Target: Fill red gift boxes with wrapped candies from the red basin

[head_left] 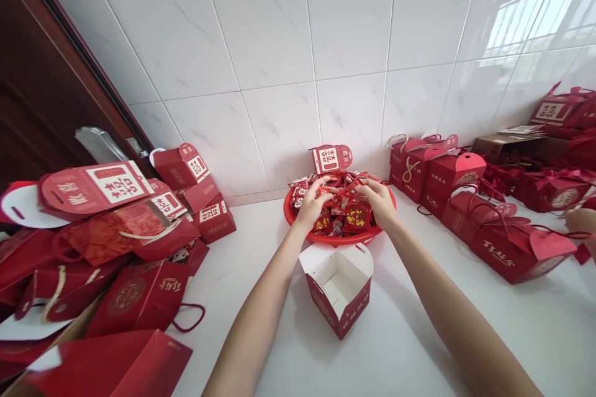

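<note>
A red basin (288, 214) full of small red wrapped sweets stands near the wall. Over it, my left hand (315, 203) pinches a shiny red wrapper at the left side. My right hand (378, 200) has its fingers closed on red wrapping at the right side; whether both hold the same packet I cannot tell. Larger red packets with gold characters (357, 218) lie below my fingers in the basin. Just in front, between my forearms, an open red gift box (338, 288) with a white inside stands upright with nothing in it.
Folded and made-up red boxes (135, 298) are heaped on the left. A row of closed red boxes with cord handles (516, 248) runs along the right. Another person's hand (582, 223) is at the right edge. A red box (331, 159) rests behind the basin against the tiled wall.
</note>
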A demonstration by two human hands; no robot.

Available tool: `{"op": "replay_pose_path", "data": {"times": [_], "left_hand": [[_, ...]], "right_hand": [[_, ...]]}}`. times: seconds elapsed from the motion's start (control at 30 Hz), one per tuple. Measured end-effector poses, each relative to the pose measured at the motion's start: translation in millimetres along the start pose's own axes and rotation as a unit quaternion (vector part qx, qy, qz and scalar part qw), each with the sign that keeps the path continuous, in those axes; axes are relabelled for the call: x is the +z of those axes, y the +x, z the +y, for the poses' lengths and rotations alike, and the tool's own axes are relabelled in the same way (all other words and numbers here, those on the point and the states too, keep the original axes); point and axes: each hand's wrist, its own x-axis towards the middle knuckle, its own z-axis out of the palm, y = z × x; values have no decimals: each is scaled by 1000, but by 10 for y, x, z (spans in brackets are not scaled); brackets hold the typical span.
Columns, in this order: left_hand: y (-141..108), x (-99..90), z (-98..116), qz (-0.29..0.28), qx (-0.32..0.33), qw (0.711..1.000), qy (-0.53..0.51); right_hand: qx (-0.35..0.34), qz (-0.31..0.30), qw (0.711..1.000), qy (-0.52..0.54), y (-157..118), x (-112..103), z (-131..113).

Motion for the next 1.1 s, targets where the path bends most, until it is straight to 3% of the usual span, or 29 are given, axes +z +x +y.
{"op": "replay_pose_path", "data": {"times": [0.13, 0.27, 0.4, 0.6, 0.73, 0.87, 1.1], "left_hand": [[5, 2, 34, 74, -1, 997, 5], [3, 12, 51, 58, 28, 998, 25], [22, 23, 6, 34, 31, 995, 94], [22, -4, -48, 107, 41, 966, 232], [-25, 31, -52, 9, 35, 934, 356], [-11, 89, -84, -98, 29, 919, 381], [163, 51, -96, -116, 40, 890, 439]], "right_hand": [[14, -29, 999, 0, -12, -35, -18], [20, -80, 996, -34, -38, -14, -28], [21, -65, 997, -41, -42, -6, -6], [26, -52, 998, -18, -37, -1, 11], [25, -52, 998, -18, -44, 4, 14], [23, -51, 998, -23, -40, 1, 32], [20, -51, 998, -36, -11, -17, 70]]}}
